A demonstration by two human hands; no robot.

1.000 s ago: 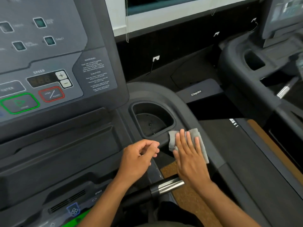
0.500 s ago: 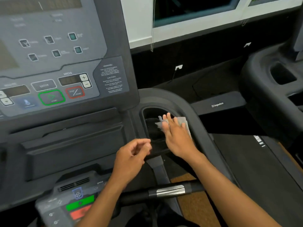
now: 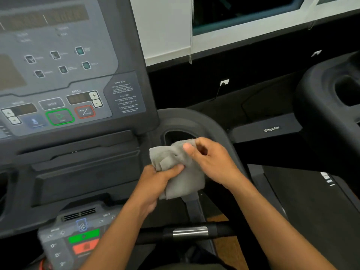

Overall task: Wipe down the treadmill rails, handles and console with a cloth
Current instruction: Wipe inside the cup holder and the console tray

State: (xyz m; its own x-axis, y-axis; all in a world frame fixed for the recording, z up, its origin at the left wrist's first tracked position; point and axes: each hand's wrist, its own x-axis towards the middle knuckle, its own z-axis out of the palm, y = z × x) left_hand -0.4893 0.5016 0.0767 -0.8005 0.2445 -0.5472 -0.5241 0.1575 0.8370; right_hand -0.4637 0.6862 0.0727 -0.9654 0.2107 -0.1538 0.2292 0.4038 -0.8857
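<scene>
The grey cloth is bunched in the air between both hands, just in front of the console's right edge. The left hand grips its lower half, thumb clamped across the front and the rest wrapped behind. The right hand pinches the upper corner between thumb and curled fingers.

Directly behind the right fingers sits the cup holder, a dark pocket mostly hidden by the cloth, so its contents cannot be told. Left of the fingers rises the console with green and red buttons. Below them a black handlebar with 1 metal band crosses, and a small control panel lies lower left. Right of the fingers lie the belt, a cover marked "impulse" and a 2nd treadmill.
</scene>
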